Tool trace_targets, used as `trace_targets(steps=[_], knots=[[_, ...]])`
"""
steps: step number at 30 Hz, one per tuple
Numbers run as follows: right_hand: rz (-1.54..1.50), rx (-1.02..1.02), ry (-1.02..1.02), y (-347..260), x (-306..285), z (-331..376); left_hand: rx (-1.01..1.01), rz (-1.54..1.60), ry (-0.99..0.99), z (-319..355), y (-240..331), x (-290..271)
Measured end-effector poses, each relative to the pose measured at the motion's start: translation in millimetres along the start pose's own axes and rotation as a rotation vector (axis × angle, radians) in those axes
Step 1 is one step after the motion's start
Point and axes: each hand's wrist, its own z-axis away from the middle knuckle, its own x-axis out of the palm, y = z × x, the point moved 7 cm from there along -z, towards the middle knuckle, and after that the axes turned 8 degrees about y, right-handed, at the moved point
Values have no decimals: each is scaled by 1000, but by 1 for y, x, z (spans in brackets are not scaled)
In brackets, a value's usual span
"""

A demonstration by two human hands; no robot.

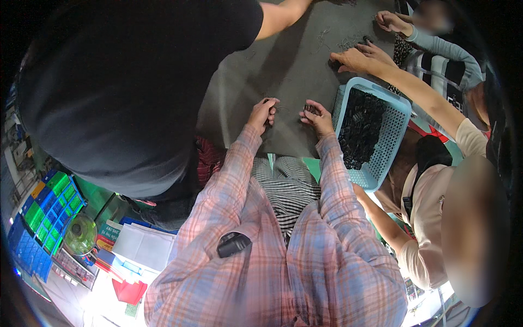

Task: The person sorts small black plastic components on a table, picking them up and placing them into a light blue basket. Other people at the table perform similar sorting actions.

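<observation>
Over the near part of the grey table [234,92], my left hand [261,115] is closed in a pinch. Something thin and dark shows at its fingertips, too small to name. A short gap away, my right hand [320,119] has its fingers curled round a small black piece [312,109], whose kind I cannot make out. Just right of that hand stands a light blue plastic basket [400,122] with perforated walls. Many small black pieces [362,128] are heaped in it.
A person in a black T-shirt [136,92] stands close on my left, one arm over the table. On the right, a person in a beige shirt [430,218] reaches past the basket; another in grey sleeves [444,46] works farther back. Thin dark strands [348,42] lie at the far side.
</observation>
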Motion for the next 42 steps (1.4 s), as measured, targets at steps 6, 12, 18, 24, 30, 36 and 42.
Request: trace_targets(steps=[6, 12, 18, 24, 30, 36, 42], knots=[[-158, 88, -34, -9, 15, 11, -211, 284, -87, 10, -17, 22], [-2, 59, 12, -9, 23, 17, -57, 67, -44, 14, -17, 29], [147, -53, -125, -16, 41, 26, -1, -154, 0, 15, -5, 33], [182, -98, 6, -20, 36, 29, 338, -464, 105, 24, 18, 25], [693, -491, 277, -40, 40, 34, 541, -491, 111, 30, 17, 18], [736, -528, 221, -45, 52, 38, 709, -516, 332, 34, 21, 12], [89, 12, -269, -27, 58, 32, -182, 337, 4, 6, -24, 12]])
